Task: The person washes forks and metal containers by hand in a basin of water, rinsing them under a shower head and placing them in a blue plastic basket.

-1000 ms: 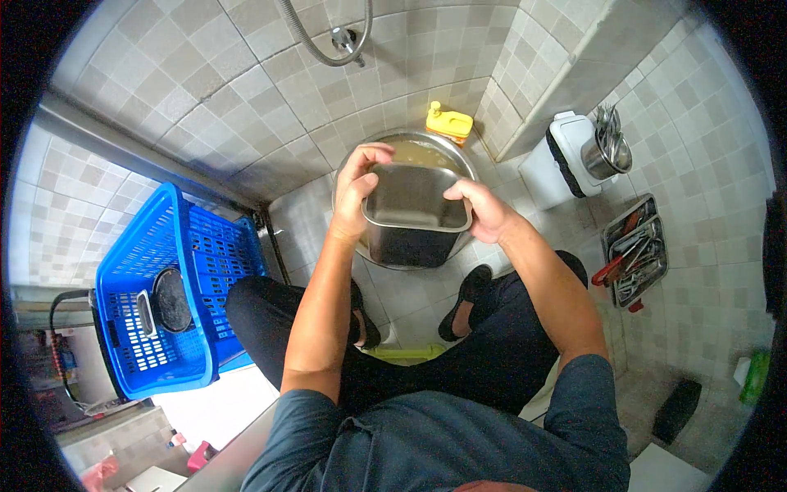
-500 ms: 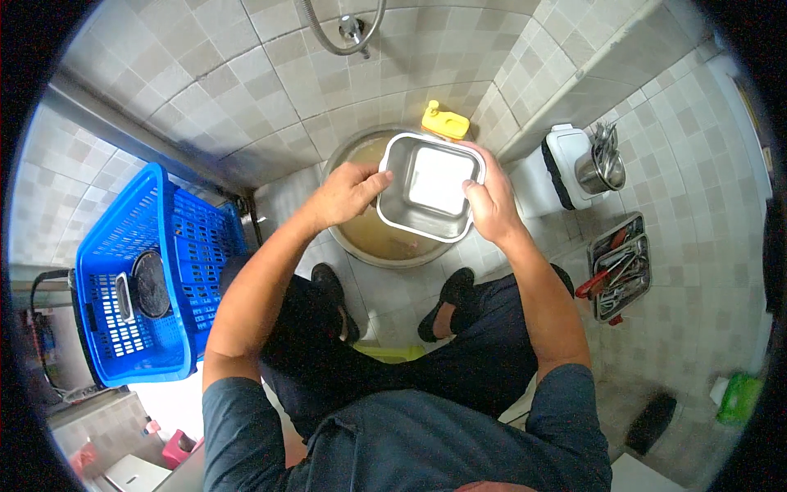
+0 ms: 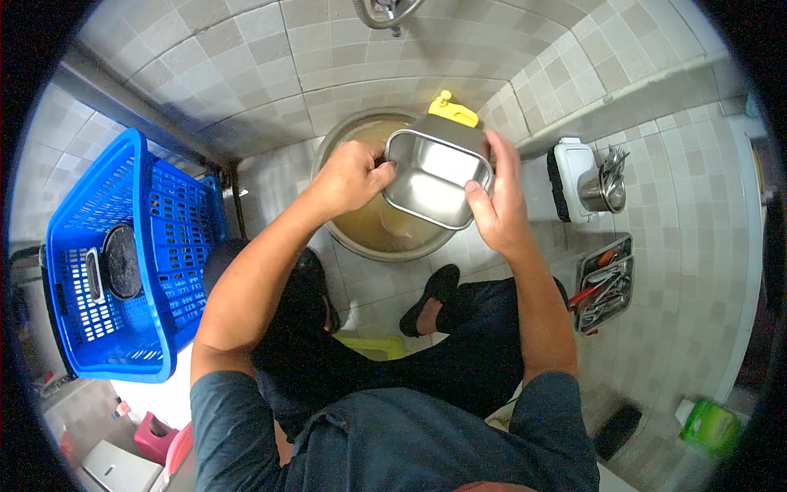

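Between both hands is a square metal pan (image 3: 430,195), tipped so that its opening faces me. My left hand (image 3: 354,175) is closed on its left rim, thumb over the edge. My right hand (image 3: 498,197) grips the right side, with the thumb at the near rim and the fingers along the outer wall. Just below the pan stands a wide round metal basin (image 3: 352,238) of murky brownish water, partly hidden by the pan and my left hand. The pan's inside looks bare and shiny.
A yellow plastic bottle (image 3: 452,111) stands behind the basin by the wall. On the left is a blue basket (image 3: 156,353) with a round dark item inside. At right are a metal cup of cutlery (image 3: 602,193) and a tray of utensils (image 3: 605,295). A hose (image 3: 377,18) hangs above.
The pan has tilted, its opening now turned more toward me and its outer far wall showing. Both hands have kept hold of it. The whole view has shifted slightly.
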The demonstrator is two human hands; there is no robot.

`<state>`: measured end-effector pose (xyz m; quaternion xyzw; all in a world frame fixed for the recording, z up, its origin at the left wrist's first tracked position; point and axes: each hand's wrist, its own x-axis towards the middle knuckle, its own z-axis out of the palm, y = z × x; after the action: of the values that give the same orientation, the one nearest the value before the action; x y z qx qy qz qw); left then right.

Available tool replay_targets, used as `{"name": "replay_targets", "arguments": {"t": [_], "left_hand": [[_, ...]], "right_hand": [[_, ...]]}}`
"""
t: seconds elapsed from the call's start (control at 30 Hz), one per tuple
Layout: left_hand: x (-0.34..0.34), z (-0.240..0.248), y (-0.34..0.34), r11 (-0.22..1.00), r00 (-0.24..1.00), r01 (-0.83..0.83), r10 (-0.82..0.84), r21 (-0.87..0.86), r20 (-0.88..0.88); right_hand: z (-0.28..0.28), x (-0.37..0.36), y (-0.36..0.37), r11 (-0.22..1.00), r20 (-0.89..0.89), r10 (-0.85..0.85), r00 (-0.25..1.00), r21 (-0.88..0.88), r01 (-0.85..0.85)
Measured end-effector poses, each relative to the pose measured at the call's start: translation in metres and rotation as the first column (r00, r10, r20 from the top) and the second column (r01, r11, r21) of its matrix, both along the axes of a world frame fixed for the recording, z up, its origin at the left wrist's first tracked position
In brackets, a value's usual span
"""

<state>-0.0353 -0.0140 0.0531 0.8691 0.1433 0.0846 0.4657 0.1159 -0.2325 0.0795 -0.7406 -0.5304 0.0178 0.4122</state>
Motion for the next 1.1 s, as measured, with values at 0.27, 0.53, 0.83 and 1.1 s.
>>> {"name": "replay_targets", "arguments": {"t": [0.27,0.53,0.83,1.1], "left_hand": [[0.004,0.001,0.008,0.974,0.949,-0.22,0.203,0.046,0.241],[0.009,0.0,0.022,0.871,0.839,-0.441,0.316,0.214,0.444],[0.011,0.008,0.015,0.866,0.788,-0.459,0.294,0.199,0.54],[0.02,0.011,0.004,0.907,0.761,-0.409,0.279,0.099,0.586]], "right_hand": [[-0.009,0.013,0.009,0.998,-0.116,-0.054,0.992,-0.03,0.051],[-0.025,0.012,0.008,0.979,-0.274,-0.164,0.948,-0.16,0.123],[-0.026,0.006,0.016,0.959,-0.138,-0.285,0.949,-0.051,0.28],[-0.003,0.006,0.018,0.956,0.009,-0.293,0.956,0.025,0.292]]}}
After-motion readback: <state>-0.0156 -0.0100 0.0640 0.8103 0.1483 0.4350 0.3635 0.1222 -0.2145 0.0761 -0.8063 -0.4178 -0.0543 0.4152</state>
